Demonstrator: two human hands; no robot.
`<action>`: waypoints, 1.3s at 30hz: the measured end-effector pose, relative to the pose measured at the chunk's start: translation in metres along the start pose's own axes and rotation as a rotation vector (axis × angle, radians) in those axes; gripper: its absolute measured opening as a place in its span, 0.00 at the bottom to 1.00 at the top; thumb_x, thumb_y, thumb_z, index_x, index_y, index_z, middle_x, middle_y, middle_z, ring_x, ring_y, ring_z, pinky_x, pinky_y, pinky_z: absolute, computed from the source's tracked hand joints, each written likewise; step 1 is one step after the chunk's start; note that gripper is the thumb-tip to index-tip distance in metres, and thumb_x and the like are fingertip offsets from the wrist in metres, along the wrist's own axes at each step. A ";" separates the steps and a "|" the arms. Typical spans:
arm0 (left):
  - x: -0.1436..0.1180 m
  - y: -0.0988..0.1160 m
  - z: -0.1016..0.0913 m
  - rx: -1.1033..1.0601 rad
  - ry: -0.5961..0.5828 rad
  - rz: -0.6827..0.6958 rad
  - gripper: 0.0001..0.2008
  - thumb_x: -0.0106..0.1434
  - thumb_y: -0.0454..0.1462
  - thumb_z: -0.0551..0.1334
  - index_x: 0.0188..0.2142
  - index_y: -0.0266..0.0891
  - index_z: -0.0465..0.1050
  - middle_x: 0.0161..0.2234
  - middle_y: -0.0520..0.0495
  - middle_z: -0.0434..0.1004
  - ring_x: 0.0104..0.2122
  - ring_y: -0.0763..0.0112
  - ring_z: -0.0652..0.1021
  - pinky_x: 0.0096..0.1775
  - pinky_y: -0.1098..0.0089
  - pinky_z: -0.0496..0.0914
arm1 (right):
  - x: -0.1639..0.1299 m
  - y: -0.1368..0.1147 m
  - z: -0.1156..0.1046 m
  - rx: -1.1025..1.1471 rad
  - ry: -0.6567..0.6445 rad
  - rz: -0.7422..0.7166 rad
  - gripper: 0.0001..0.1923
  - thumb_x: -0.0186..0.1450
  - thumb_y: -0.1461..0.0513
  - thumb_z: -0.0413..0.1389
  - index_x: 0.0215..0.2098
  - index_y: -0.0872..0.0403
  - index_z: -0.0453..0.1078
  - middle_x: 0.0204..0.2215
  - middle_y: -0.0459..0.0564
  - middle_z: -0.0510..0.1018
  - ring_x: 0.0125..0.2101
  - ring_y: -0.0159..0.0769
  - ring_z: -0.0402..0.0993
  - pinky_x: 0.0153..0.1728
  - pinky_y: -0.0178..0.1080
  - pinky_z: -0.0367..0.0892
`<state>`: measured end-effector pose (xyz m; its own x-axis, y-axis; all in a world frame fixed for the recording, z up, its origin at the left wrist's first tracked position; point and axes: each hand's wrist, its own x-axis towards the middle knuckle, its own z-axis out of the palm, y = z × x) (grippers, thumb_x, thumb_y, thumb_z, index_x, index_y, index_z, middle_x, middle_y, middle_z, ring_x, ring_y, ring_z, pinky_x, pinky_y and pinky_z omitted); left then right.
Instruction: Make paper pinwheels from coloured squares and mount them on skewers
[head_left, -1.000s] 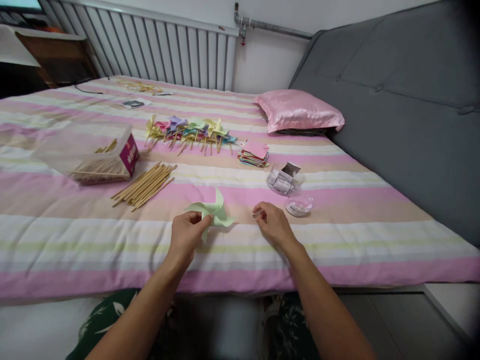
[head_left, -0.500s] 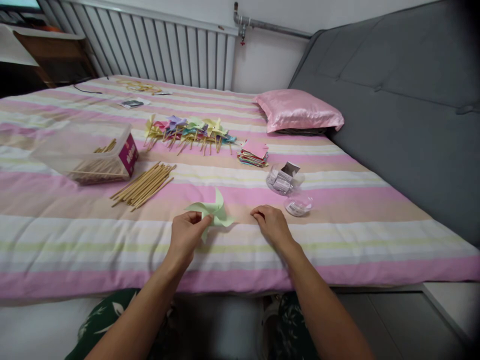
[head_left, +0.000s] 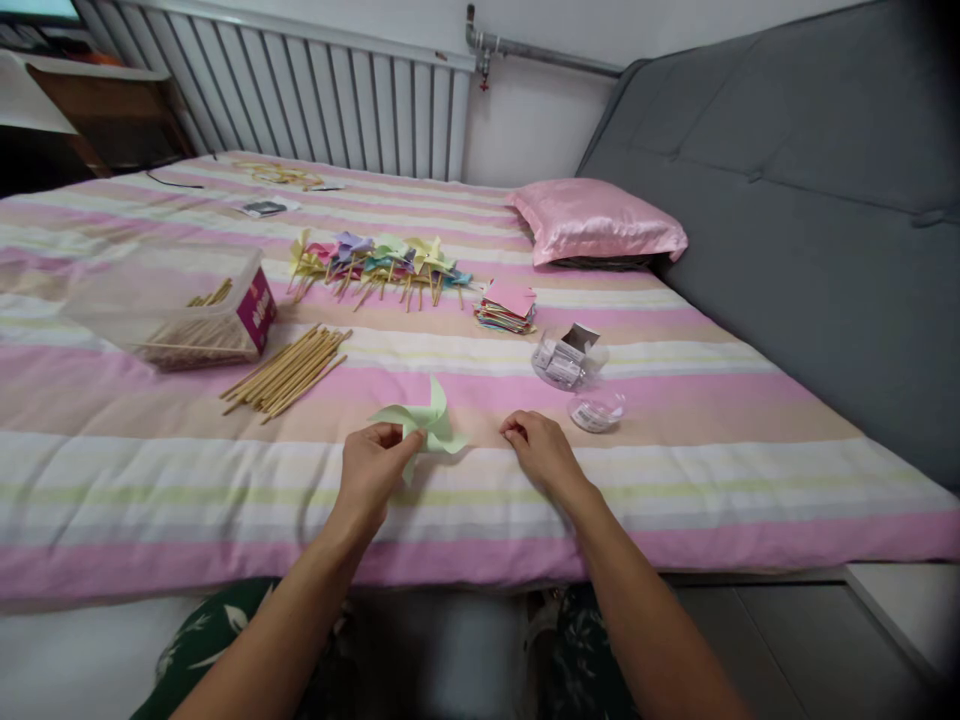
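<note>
Near the front of the bed, my left hand (head_left: 379, 462) pinches a pale green paper pinwheel (head_left: 437, 425) at its middle, with the thumb on top. To its right, my right hand (head_left: 541, 447) hovers low over the striped bedspread (head_left: 480, 520), thumb and fingertips pressed together. Whatever it may hold is too small to make out. Just beyond that hand lie a small clear round container (head_left: 597, 411) and a second clear container with a small open box (head_left: 568, 357) in it. A bundle of thin wooden sticks (head_left: 289, 372) rests left of the pinwheel.
A clear plastic bin (head_left: 202, 330) with more sticks stands at the left. Several finished pinwheels on sticks (head_left: 382, 260) lie farther back, beside a stack of coloured paper squares (head_left: 506, 306). A pink pillow (head_left: 600, 222) leans near the grey headboard (head_left: 787, 200).
</note>
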<state>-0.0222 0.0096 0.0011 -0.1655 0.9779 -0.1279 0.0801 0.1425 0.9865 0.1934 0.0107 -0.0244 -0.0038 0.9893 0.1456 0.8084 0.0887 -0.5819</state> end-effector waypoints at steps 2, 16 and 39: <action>0.001 -0.001 0.000 -0.002 -0.007 0.011 0.12 0.45 0.39 0.65 0.15 0.36 0.65 0.13 0.58 0.58 0.15 0.81 0.58 0.18 0.76 0.50 | 0.000 -0.001 0.000 -0.011 0.006 0.012 0.10 0.59 0.69 0.49 0.32 0.54 0.71 0.32 0.50 0.76 0.36 0.35 0.70 0.39 0.35 0.61; 0.002 -0.001 0.000 -0.015 -0.009 -0.004 0.13 0.45 0.40 0.66 0.15 0.35 0.66 0.13 0.57 0.59 0.15 0.81 0.58 0.18 0.76 0.49 | -0.001 0.001 -0.008 0.011 -0.046 -0.011 0.12 0.60 0.69 0.50 0.35 0.54 0.74 0.34 0.50 0.79 0.35 0.35 0.73 0.38 0.35 0.63; -0.002 0.001 0.004 -0.073 -0.118 -0.100 0.16 0.45 0.42 0.67 0.16 0.36 0.63 0.13 0.59 0.54 0.16 0.82 0.55 0.20 0.75 0.47 | -0.013 -0.037 -0.005 0.847 0.015 -0.088 0.04 0.58 0.61 0.57 0.30 0.53 0.69 0.27 0.45 0.74 0.30 0.32 0.70 0.34 0.35 0.65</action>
<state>-0.0181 0.0081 0.0017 -0.0525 0.9711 -0.2327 -0.0039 0.2328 0.9725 0.1666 -0.0063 -0.0004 -0.0334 0.9737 0.2254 0.0925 0.2275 -0.9694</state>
